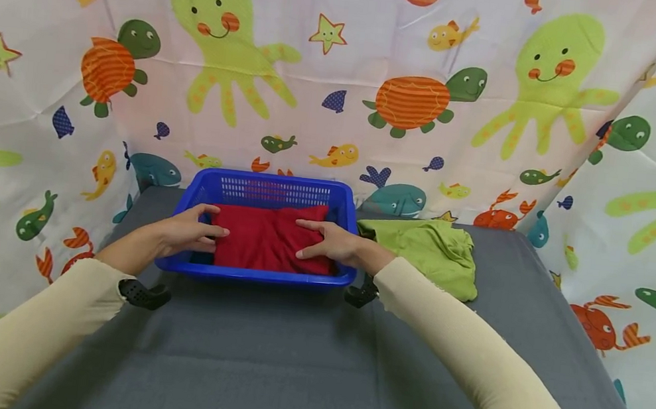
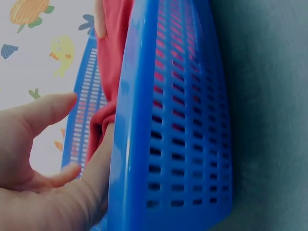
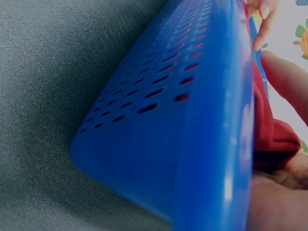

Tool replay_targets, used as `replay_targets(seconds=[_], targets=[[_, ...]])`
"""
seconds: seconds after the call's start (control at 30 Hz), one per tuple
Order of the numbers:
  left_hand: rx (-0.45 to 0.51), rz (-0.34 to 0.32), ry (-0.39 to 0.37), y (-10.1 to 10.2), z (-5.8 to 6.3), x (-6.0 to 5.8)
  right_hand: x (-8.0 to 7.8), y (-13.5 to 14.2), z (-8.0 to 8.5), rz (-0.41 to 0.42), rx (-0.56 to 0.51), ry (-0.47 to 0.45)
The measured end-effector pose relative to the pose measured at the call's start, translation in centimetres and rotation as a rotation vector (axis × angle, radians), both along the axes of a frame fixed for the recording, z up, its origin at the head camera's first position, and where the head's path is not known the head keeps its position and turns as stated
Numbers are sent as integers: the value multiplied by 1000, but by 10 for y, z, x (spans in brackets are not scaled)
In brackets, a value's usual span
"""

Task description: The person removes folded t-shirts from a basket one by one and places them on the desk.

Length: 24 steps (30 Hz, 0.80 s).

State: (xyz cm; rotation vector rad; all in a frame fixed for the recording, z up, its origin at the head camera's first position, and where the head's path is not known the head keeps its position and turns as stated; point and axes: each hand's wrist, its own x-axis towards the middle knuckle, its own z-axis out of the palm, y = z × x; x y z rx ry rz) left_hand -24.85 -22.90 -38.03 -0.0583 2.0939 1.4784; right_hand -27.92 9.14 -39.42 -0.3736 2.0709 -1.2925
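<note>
Your left hand and right hand reach in over opposite ends of the blue plastic basket, fingers and thumbs spread apart; neither shows a clear pinch, and you can't tell whether the hidden fingertips have caught any fabric. Between them the red cloth lies inside the basket, its ends at your fingers. A loose hold could let one end slip and bunch; a wrist catching the rim could drag the basket across the grey-covered bench, pushing into the green cloth beside it.
</note>
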Motion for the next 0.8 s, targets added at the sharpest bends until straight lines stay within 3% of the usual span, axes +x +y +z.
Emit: replay_targets(seconds=[0.13,0.47,0.63,0.8], targets=[[-8,36,-19,2,0,4,0,-2,0,11,-3,-10],[-86,-165,-29,6,-14,-9,-4,-2,2,9,-18,-33],[-69,-188,-35,9,-21,-11,-4,-4,3,25,10,-59],[-60,-189,-4,13,-21,-12,-6,-7,1,60,69,-34]])
